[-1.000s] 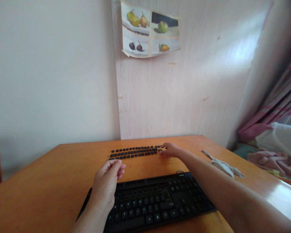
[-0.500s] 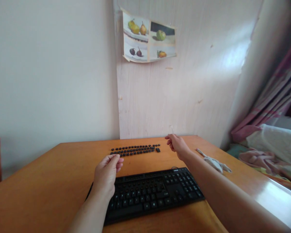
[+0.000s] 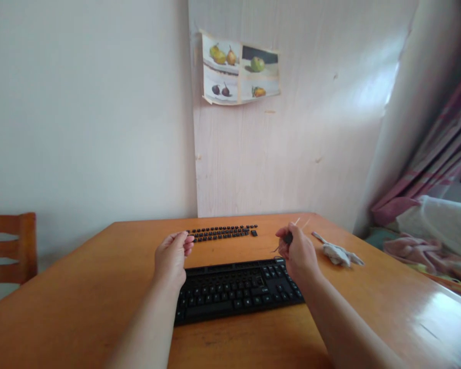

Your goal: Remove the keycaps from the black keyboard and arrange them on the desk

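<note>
My right hand (image 3: 297, 251) is closed in the air above the right part of the keyboard, around a thin wire tool (image 3: 297, 221). Fine pale wires stick out above the hand, and a dark piece (image 3: 288, 238) shows between the fingers; I cannot tell if it belongs to the tool. My left hand (image 3: 172, 256) is pinched shut over the left end of the black keyboard (image 3: 223, 310), hiding that corner; what it holds, if anything, is not visible. The keyboard's upper rows lack keycaps. Behind it, loose black keycaps (image 3: 221, 233) lie in rows, with a larger keycap (image 3: 254, 233) at their right end.
A crumpled grey-white glove or cloth (image 3: 338, 253) lies on the wooden table (image 3: 80, 297) to the right. A chair back (image 3: 26, 246) stands at left. Fruit pictures (image 3: 240, 69) hang on the wall. Piled fabric (image 3: 415, 253) sits beyond the table's right edge.
My right hand has drawn back from the keycap rows, lifted with the wire tool, then come lower and nearer. My left hand stays pinched, while the view has shifted slightly.
</note>
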Available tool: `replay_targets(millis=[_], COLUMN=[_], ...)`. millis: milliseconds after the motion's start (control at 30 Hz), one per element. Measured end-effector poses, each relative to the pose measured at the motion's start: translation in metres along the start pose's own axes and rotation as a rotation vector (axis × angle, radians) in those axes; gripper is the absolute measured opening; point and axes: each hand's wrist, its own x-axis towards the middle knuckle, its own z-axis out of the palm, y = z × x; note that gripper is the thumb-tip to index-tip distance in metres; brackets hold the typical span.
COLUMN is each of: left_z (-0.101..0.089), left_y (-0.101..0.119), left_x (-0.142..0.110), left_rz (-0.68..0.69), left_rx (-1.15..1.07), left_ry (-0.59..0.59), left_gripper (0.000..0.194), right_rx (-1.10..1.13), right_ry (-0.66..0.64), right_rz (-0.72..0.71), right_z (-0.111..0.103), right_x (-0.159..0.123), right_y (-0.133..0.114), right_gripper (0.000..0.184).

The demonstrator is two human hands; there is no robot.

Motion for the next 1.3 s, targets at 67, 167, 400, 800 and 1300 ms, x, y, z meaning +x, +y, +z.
replay_targets(millis=[67,167,400,800,1300], left_z=[-0.003,-0.008,-0.019,-0.026,-0.077], left_y=[0.001,0.005,0.016,0.023,0.009], left_x=[0.004,0.009,0.016,0.017,0.024], left_rz=[-0.004,-0.007,0.054,0.056,-0.007], left_rx=[-0.020,-0.061,-0.127,-0.139,0.119], left_ry=[0.031,0.087,0.216,0.304,0.142], left_gripper=[0.025,0.023,0.020,0.019,0.024], right_rx=[-0.032,-0.124,-0.388,-0.677,-0.748], right_ry=[0.004,0.020,-0.048,-0.140,-0.106], right_rz=[-0.051,-0.151,-0.281,-0.610,-0.624], right_z=[0.004,0.005,-0.002,-0.010,-0.016], right_x=[-0.009,-0.016,-0.020,-0.012,-0.005], right_y=[0.005,0.010,0.019,0.029,0.039], right_gripper=[0.044,0.046,0.050,0.036,0.036])
